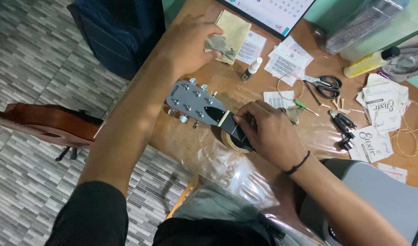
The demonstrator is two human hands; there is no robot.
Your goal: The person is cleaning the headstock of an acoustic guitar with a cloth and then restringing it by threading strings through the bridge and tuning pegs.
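Head view, left hand (190, 43) gripping cloth (220, 45), right hand (268, 132) fingers pinching guitar neck (238, 132)

Soft, even indoor light falls from above, moderately bright. The clear plastic sheet (227, 164) over the table (181, 132) throws pale glare patches toward 6 o'clock. Shadows are faint and short beneath the hands. Focus is fairly sharp at centre; the tiled floor (31, 50) at 9 o'clock looks slightly soft, with mild wide-angle stretch at the edges.
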